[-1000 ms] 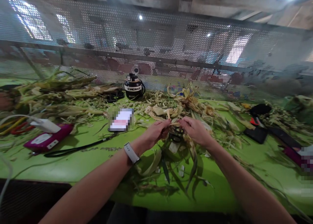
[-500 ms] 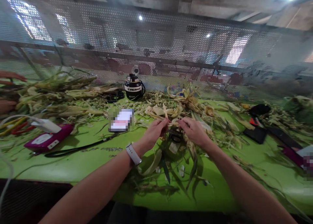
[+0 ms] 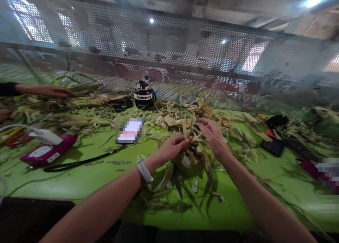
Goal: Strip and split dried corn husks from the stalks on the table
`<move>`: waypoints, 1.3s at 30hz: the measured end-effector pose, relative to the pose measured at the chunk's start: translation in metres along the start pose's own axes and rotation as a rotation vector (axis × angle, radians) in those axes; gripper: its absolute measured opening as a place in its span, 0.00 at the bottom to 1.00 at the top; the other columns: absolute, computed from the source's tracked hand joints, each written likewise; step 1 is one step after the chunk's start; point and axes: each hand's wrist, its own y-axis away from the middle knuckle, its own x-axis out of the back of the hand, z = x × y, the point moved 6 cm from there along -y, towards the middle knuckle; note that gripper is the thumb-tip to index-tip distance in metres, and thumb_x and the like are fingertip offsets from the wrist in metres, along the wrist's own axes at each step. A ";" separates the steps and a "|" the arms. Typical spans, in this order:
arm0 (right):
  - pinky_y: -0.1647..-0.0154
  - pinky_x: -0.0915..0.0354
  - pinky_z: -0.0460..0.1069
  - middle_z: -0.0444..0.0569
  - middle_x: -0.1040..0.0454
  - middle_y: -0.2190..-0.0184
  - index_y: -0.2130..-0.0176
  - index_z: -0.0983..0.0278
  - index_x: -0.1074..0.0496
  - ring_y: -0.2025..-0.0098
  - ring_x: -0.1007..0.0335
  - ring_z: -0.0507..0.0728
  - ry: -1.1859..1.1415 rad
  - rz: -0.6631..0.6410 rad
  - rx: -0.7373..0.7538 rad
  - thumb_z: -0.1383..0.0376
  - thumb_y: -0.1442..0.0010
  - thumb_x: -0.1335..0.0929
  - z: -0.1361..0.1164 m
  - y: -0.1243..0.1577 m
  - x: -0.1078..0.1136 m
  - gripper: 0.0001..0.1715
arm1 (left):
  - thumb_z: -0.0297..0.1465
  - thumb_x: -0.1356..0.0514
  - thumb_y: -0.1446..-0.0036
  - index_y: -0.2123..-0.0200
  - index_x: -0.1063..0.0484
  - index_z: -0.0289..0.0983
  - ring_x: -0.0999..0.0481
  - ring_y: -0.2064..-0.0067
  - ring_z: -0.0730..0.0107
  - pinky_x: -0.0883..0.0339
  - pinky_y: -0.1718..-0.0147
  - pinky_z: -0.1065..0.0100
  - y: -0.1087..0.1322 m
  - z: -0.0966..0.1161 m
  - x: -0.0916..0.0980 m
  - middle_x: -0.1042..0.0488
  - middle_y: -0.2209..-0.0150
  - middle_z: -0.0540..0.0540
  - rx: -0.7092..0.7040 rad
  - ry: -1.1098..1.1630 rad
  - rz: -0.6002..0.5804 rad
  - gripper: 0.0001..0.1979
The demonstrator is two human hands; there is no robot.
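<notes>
My left hand (image 3: 173, 147), with a white watch (image 3: 144, 170) on the wrist, pinches the base of a bundle of dry corn husk strips (image 3: 188, 129) above the green table (image 3: 87, 176). My right hand (image 3: 214, 137) is raised beside the bundle, fingers curled loosely against its upper strips. Under both hands lies a heap of green and tan husk leaves (image 3: 185, 179), with a dark scissor handle (image 3: 191, 152) partly showing among them.
A black bottle (image 3: 143, 94) stands at the back by the perforated metal screen (image 3: 169, 55). A phone (image 3: 130, 131), a magenta device (image 3: 46, 153) with white cable and a black strap (image 3: 79, 162) lie left. Another person's hand (image 3: 50, 91) reaches into husks far left. Dark tools (image 3: 275, 146) lie right.
My right hand has lifted and slid up along the husk strips, its fingers loosening. My left hand dropped slightly, still pinching. Another person's hand has reached in at the far left.
</notes>
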 end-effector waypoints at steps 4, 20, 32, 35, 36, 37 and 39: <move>0.43 0.47 0.59 0.51 0.27 0.54 0.68 0.60 0.25 0.45 0.40 0.62 0.172 -0.120 0.331 0.57 0.43 0.33 -0.021 0.010 -0.015 0.11 | 0.47 0.45 0.46 0.75 0.34 0.34 0.45 0.75 0.77 0.51 0.76 0.72 -0.001 0.000 -0.003 0.42 0.79 0.54 -0.110 -0.210 -0.027 0.20; 0.57 0.38 0.50 0.49 0.25 0.66 0.68 0.63 0.26 0.61 0.31 0.56 0.212 -0.125 0.389 0.58 0.40 0.36 -0.041 0.012 -0.005 0.13 | 0.48 0.45 0.47 0.74 0.34 0.35 0.40 0.76 0.77 0.46 0.75 0.71 0.010 0.004 -0.010 0.38 0.78 0.53 0.110 0.097 -0.098 0.20; 0.73 0.46 0.46 0.44 0.38 0.80 0.79 0.63 0.38 0.76 0.43 0.51 0.100 -0.175 0.107 0.51 0.39 0.41 -0.026 0.007 -0.003 0.24 | 0.50 0.41 0.52 0.72 0.32 0.35 0.51 0.77 0.78 0.57 0.78 0.71 -0.001 0.009 0.003 0.46 0.80 0.56 0.016 0.105 0.019 0.22; 0.74 0.47 0.46 0.43 0.40 0.81 0.79 0.63 0.39 0.77 0.44 0.50 0.081 -0.147 0.083 0.53 0.38 0.40 -0.024 0.008 -0.002 0.23 | 0.49 0.41 0.51 0.71 0.31 0.35 0.50 0.77 0.78 0.56 0.77 0.71 0.001 0.010 0.002 0.45 0.79 0.55 0.016 0.077 0.015 0.21; 0.74 0.47 0.46 0.42 0.41 0.81 0.79 0.63 0.39 0.77 0.45 0.50 0.071 -0.150 0.069 0.53 0.38 0.40 -0.023 0.007 -0.001 0.23 | 0.49 0.42 0.50 0.71 0.32 0.35 0.51 0.77 0.78 0.57 0.77 0.71 0.003 0.009 0.001 0.45 0.80 0.55 0.032 0.084 0.009 0.21; 0.74 0.47 0.46 0.42 0.42 0.82 0.79 0.63 0.40 0.78 0.45 0.50 0.061 -0.159 0.058 0.53 0.39 0.40 -0.021 0.007 -0.002 0.23 | 0.49 0.43 0.50 0.72 0.32 0.35 0.51 0.77 0.78 0.57 0.77 0.71 0.004 0.007 0.000 0.46 0.80 0.55 0.056 0.102 0.003 0.21; 0.75 0.47 0.46 0.41 0.42 0.83 0.80 0.63 0.40 0.79 0.45 0.50 0.048 -0.195 0.046 0.52 0.39 0.39 -0.017 0.005 -0.003 0.24 | 0.48 0.45 0.47 0.74 0.34 0.34 0.52 0.78 0.78 0.58 0.78 0.70 0.006 0.004 -0.001 0.48 0.81 0.56 0.094 0.154 -0.014 0.21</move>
